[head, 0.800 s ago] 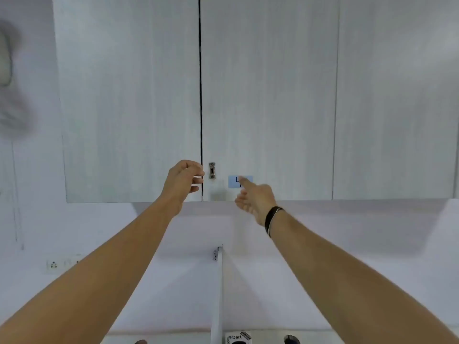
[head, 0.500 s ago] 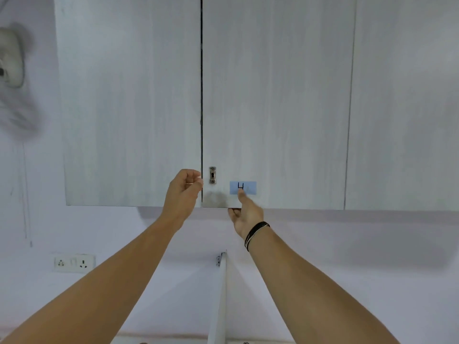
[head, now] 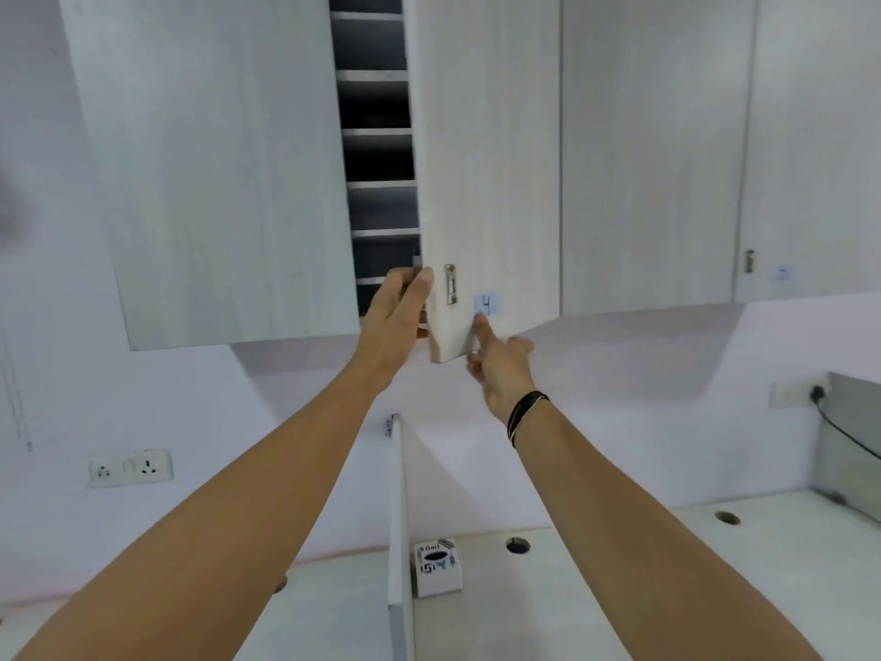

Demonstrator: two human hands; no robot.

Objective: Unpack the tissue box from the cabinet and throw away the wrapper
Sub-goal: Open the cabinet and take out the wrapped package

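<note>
Head view: you open the pale wood-grain cabinet door (head: 486,159).
Your left hand (head: 398,317) wraps fingers around its edge for leverage; your right hand (head: 500,364) props its bottom corner, fingers loosely spread.

Cabinet interior (head: 376,150) dark, contents indiscernible

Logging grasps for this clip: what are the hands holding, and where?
The left hand grips the cabinet door by its free edge; the right hand touches its lower corner.
</note>
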